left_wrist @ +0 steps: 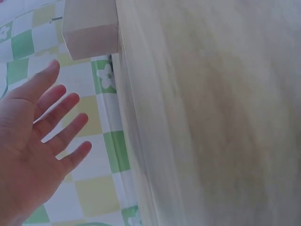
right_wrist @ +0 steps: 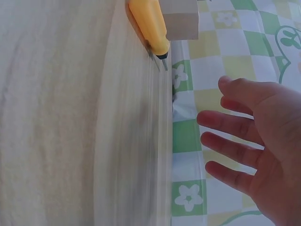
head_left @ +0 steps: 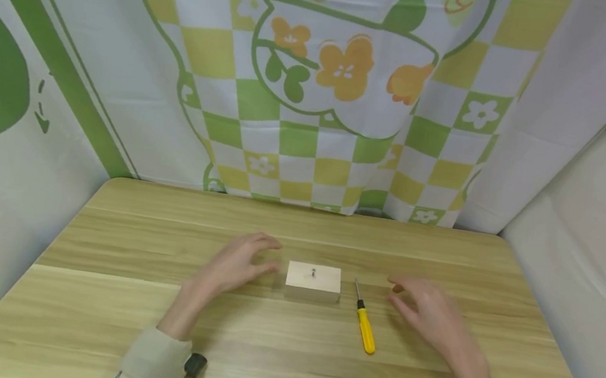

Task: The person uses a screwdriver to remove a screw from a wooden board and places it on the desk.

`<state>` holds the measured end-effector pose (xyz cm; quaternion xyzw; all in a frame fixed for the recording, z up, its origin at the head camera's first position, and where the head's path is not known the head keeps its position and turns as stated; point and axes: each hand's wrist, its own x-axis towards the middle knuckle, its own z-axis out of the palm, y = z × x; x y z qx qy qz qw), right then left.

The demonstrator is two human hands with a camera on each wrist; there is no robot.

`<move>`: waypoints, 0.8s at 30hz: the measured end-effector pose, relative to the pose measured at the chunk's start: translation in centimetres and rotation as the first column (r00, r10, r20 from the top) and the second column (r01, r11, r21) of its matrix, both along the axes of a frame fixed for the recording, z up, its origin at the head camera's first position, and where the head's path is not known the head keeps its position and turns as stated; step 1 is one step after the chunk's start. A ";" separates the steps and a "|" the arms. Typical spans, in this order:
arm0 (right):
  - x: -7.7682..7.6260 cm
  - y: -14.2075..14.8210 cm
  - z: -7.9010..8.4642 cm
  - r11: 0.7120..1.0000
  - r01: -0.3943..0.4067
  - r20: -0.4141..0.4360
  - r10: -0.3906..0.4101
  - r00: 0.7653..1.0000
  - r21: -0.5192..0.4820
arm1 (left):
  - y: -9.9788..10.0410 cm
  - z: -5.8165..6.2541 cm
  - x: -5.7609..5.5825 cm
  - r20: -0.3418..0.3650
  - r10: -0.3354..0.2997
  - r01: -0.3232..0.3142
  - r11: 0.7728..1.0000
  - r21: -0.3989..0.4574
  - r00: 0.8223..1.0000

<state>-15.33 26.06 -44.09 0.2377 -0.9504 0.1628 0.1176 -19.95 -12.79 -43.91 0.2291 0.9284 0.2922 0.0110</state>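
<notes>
Both my grips stand wide. My left hand [head_left: 236,262] is beside the pale wooden block [head_left: 318,288], apart from its left side, thumb and fingers spaced and loosely bent toward it. A small metal screw [head_left: 313,272] stands up from the block's top face, near its middle; its depth in the wood cannot be read from here. The block lies on the wood-grain tabletop [head_left: 269,357], between my hands and nearer the left. Right of it, well clear of touching, lies a screwdriver [head_left: 364,321] with a yellow handle and black collar: shaft toward the far edge, slanting slightly left, handle end toward me. My right hand [head_left: 428,307] is on the screwdriver's other side, near but apart, fingers spread and slightly curved, thumb separate. Whether either hand touches the tabletop I cannot tell. Light sleeves [head_left: 157,358] cover my forearms, with a dark wrist camera [head_left: 195,365] at the left cuff. Beyond the far edge hangs a green, yellow and white checked curtain [head_left: 300,141] with orange flowers.
</notes>
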 end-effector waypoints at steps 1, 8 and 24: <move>0.1 -0.1 0.0 1.000 -0.002 -0.006 0.002 1.000 0.003 | 0.1 0.0 0.0 0.002 -0.007 0.007 1.000 0.009 1.000; 0.7 -0.5 0.0 0.999 -0.041 -0.024 0.042 0.999 0.018 | 0.6 -0.1 0.3 0.025 -0.066 0.065 0.997 0.035 0.998; 1.5 -1.0 -0.3 0.983 -0.180 -0.033 0.182 0.983 0.041 | 1.8 -0.5 0.1 0.191 -0.104 0.097 0.994 0.046 0.976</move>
